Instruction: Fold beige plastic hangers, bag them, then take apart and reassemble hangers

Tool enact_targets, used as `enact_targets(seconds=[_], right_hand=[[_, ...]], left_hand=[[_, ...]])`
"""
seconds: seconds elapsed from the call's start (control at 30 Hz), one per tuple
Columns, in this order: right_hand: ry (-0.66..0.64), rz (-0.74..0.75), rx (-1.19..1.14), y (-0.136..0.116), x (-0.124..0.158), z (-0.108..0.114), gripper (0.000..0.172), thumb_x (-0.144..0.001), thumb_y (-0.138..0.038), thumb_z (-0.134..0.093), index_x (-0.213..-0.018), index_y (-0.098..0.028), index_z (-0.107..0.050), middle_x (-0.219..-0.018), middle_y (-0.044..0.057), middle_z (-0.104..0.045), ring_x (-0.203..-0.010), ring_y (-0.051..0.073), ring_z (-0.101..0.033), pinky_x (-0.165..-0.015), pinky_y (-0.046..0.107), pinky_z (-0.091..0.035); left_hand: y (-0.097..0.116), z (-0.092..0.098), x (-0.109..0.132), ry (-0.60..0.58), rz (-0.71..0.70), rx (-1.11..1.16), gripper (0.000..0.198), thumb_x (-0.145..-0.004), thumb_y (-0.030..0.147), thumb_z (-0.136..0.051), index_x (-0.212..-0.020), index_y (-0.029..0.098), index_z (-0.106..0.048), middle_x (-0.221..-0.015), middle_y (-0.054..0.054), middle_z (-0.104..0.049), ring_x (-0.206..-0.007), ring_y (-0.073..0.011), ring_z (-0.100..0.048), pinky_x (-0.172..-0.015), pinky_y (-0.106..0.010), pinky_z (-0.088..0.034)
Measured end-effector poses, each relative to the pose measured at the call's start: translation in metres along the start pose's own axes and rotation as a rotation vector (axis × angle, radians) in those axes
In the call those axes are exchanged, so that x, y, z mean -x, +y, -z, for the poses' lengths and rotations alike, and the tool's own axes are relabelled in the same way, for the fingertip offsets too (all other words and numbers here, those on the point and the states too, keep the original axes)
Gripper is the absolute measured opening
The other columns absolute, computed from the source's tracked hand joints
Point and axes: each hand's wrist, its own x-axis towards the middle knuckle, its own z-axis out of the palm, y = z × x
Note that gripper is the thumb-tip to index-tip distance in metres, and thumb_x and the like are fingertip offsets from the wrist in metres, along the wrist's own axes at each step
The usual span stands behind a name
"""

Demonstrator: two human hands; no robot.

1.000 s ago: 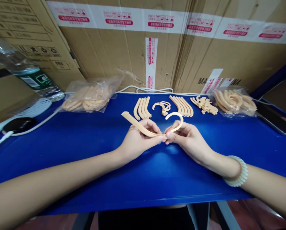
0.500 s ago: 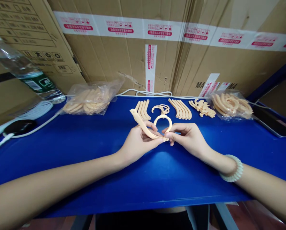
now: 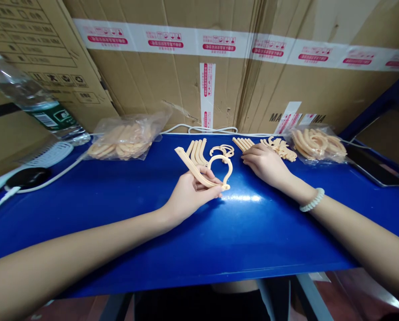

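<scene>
My left hand point(image 3: 189, 194) pinches a cream plastic hanger arm point(image 3: 194, 168) at its lower end. A round hanger hook point(image 3: 230, 167) stands up from that same end, joined to or resting on it; I cannot tell which. My right hand point(image 3: 264, 162) lies over the near part of a row of loose hanger arms point(image 3: 242, 143), palm down with bent fingers. Its fingertips are hidden, so a grip cannot be made out. Behind the held hook lie several loose hooks point(image 3: 221, 150). Left of them is another row of hanger arms point(image 3: 198, 150).
Small cream parts point(image 3: 279, 148) are heaped right of my right hand. Bags of parts stand at the back left point(image 3: 119, 140) and back right point(image 3: 316, 143). A water bottle point(image 3: 52, 113), a black mouse point(image 3: 27, 177) and a dark tablet-like device point(image 3: 375, 167) lie toward the sides. Cardboard boxes point(image 3: 173, 89) wall the back.
My right hand has let go of the hook and moved back and right to the row of hanger arms. My left hand keeps its hold and has shifted slightly left.
</scene>
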Motion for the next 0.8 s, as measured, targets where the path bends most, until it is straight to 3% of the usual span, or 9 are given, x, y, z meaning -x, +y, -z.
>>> enact_targets(seconds=[0.13,0.2,0.33,0.4,0.53,0.73,0.8], right_hand=[[0.116,-0.032,-0.169,-0.006,0.000,0.002,0.024,-0.096,-0.021,-0.054,-0.091,-0.019,-0.078,-0.105,0.013,-0.074,-0.101,0.031,-0.063,-0.091,0.050,-0.052],[0.251,-0.147,-0.363,-0.011,0.000,0.008,0.020,-0.095,-0.024,-0.058,-0.092,-0.021,-0.077,-0.102,0.011,-0.075,-0.095,0.028,-0.067,-0.087,0.047,-0.055],[0.493,-0.470,-0.856,-0.035,0.003,0.027,0.017,-0.093,-0.036,-0.067,-0.098,-0.022,-0.076,-0.075,0.005,-0.072,-0.067,0.022,-0.069,-0.061,0.036,-0.057],[0.554,-0.537,-1.036,-0.052,0.005,0.036,0.019,-0.091,-0.040,-0.071,-0.098,-0.022,-0.075,-0.079,0.006,-0.073,-0.067,0.021,-0.070,-0.060,0.034,-0.057],[0.570,-0.579,-1.215,-0.079,0.009,0.046,0.019,-0.090,-0.043,-0.072,-0.092,-0.024,-0.073,-0.108,0.007,-0.073,-0.084,0.022,-0.073,-0.070,0.035,-0.060],[0.599,-0.665,-1.294,-0.083,0.013,0.042,0.014,-0.087,-0.037,-0.075,-0.092,-0.024,-0.071,-0.104,0.004,-0.071,-0.081,0.017,-0.071,-0.069,0.030,-0.059],[0.577,-0.717,-1.358,-0.080,0.014,0.039,0.025,-0.081,-0.031,-0.081,-0.103,-0.027,-0.070,-0.109,0.003,-0.069,-0.082,0.017,-0.071,-0.072,0.030,-0.060]], left_hand=[[0.001,0.000,0.000,0.002,0.001,-0.008,0.037,-0.071,0.024,-0.085,-0.088,0.017,-0.053,-0.082,-0.002,-0.074,-0.072,-0.0172,-0.075,-0.073,-0.031,-0.063],[0.001,0.001,0.000,0.004,0.004,0.002,0.037,-0.071,0.023,-0.085,-0.088,0.017,-0.053,-0.082,-0.001,-0.073,-0.072,-0.0170,-0.075,-0.074,-0.031,-0.063],[0.000,0.002,0.000,-0.006,0.011,0.004,0.037,-0.071,0.021,-0.084,-0.090,0.017,-0.053,-0.084,-0.001,-0.072,-0.073,-0.0163,-0.074,-0.075,-0.031,-0.063],[0.001,0.002,0.000,-0.013,0.010,-0.002,0.037,-0.071,0.020,-0.084,-0.090,0.017,-0.053,-0.085,-0.001,-0.072,-0.074,-0.0161,-0.074,-0.077,-0.031,-0.062],[0.001,0.002,-0.001,-0.031,-0.017,-0.014,0.034,-0.070,0.017,-0.083,-0.086,0.017,-0.053,-0.082,0.001,-0.070,-0.073,-0.0150,-0.073,-0.078,-0.030,-0.061],[0.001,0.002,-0.002,-0.031,-0.045,-0.035,0.030,-0.070,0.017,-0.081,-0.084,0.017,-0.054,-0.081,0.002,-0.068,-0.074,-0.0136,-0.071,-0.076,-0.027,-0.059],[0.001,0.002,-0.002,-0.022,-0.049,-0.060,0.029,-0.070,0.017,-0.080,-0.084,0.017,-0.054,-0.083,0.001,-0.069,-0.077,-0.0143,-0.072,-0.077,-0.027,-0.059]])
